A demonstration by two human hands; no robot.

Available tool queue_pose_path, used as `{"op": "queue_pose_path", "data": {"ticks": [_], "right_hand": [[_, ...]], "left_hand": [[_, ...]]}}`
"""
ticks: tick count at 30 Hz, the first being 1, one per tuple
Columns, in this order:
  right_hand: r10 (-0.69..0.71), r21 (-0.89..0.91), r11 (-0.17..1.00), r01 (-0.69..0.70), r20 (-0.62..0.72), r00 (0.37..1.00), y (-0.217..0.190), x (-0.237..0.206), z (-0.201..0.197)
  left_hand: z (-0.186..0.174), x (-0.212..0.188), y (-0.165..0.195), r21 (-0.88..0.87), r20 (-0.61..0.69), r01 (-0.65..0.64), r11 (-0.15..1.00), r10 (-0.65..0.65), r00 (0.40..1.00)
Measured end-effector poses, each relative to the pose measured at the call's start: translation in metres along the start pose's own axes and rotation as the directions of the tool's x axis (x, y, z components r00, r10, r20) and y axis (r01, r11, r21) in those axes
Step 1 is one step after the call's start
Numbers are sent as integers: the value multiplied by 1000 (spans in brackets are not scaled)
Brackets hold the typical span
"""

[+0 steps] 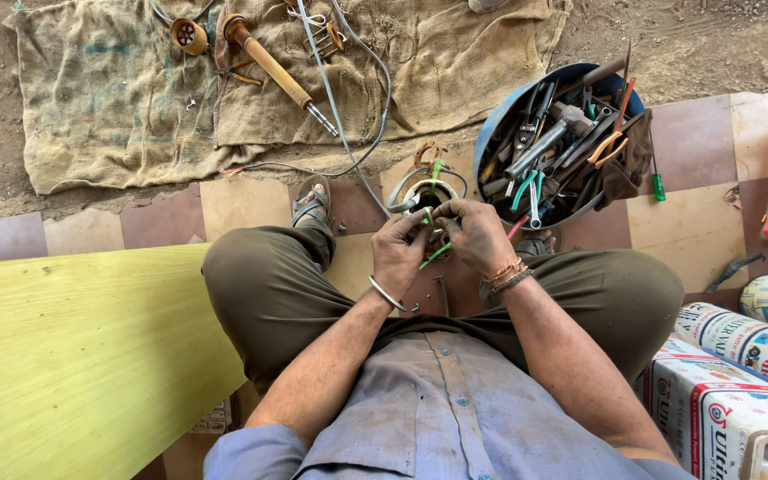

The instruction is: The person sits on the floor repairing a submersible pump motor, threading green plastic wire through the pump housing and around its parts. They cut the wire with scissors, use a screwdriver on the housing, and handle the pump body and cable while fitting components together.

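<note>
Tiled floor and bare dirt are forming the ground, with a yellow-green board [91,356] lying at the left and a burlap sack [117,98] bearing a soldering iron [273,71] beyond it. Between the knees, the left hand [399,253] and right hand [476,236] are both pinching thin green wires [435,255] rising from a small round part [426,191] with grey cable looped about it. A blue tub [491,124] of tools is sitting at the right.
</note>
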State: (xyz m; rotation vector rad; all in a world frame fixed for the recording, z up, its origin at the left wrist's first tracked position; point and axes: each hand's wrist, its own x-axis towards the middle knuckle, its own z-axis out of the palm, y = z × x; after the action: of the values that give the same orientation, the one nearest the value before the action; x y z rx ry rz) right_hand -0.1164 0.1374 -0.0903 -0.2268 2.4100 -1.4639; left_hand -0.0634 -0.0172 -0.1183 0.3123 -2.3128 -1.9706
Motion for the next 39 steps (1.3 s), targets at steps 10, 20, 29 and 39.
{"op": "queue_pose_path", "data": {"ticks": [10, 20, 29, 39], "right_hand": [[-75, -105, 993, 50, -244, 967, -13, 24, 2], [-375, -235, 910, 342, -111, 920, -22, 18, 0], [-191, -406, 897, 171, -8, 982, -30, 12, -5], [-123, -176, 976, 125, 23, 992, -28, 12, -1]], "left_hand": [[-13, 2, 12, 284, -28, -108, 953, 121, 992], [-19, 0, 16, 333, -29, -244, 911, 269, 963], [-21, 4, 12, 266, -63, -149, 952, 171, 983], [-20, 5, 18, 223, -54, -157, 962, 173, 983]]}}
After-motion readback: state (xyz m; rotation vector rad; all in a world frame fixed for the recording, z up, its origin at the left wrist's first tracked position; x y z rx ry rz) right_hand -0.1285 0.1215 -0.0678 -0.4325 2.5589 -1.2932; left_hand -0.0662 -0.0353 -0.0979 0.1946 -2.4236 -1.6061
